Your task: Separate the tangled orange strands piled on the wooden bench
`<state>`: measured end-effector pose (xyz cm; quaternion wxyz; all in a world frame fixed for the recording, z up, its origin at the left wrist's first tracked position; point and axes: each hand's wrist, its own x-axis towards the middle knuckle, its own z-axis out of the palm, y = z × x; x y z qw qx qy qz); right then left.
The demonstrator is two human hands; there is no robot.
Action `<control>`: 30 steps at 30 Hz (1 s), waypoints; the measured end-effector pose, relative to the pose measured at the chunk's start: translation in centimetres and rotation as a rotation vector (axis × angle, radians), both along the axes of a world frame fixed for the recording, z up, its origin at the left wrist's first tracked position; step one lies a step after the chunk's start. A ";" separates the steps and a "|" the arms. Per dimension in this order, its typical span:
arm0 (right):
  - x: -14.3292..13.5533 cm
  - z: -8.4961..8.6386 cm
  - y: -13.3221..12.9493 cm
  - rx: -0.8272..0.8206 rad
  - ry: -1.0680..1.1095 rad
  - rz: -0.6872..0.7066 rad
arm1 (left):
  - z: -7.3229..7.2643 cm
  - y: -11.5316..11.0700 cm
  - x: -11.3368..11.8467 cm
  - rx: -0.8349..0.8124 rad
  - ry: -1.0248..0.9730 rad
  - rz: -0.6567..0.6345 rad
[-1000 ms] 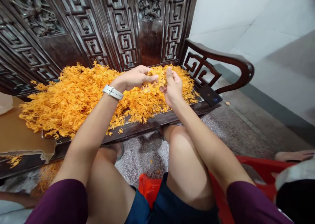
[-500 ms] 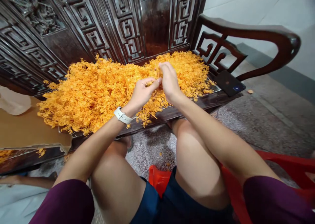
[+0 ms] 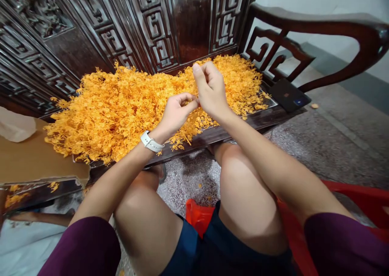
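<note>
A heap of orange plastic flower sprigs (image 3: 115, 110) covers the seat of a dark carved wooden bench (image 3: 206, 138). Over the front of the heap, my left hand (image 3: 179, 110), with a white watch (image 3: 152, 142) on its wrist, pinches thumb and forefinger together. What sits in that pinch is too small to make out. My right hand (image 3: 211, 88) is just beside and above it, fingers curled in and thumb raised against them. Its curled fingers hide whatever they may hold. The two hands nearly touch at the left fingertips.
A black phone (image 3: 290, 94) lies at the bench's right end, by the curved armrest (image 3: 328, 31). Brown cardboard (image 3: 45, 158) and a whitish bag (image 3: 15, 124) are at left. Red plastic (image 3: 199, 217) shows between my legs. Another person's limb (image 3: 39, 217) appears lower left.
My right hand has risen slightly and turned, its fingers now curled with the thumb up. My left hand stays nearly in place, still pinching. The view has shifted a little.
</note>
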<state>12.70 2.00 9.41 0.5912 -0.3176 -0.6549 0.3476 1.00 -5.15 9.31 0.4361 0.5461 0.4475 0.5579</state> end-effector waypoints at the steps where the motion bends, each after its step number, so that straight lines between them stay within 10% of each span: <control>1: 0.1 0.1 0.0 0.011 0.002 -0.007 | 0.3 -0.1 0.0 -0.038 -0.059 -0.017; 30: -0.1 2.4 -2.7 -0.345 0.188 0.239 | 2.4 -1.2 1.3 -0.177 -0.193 -0.115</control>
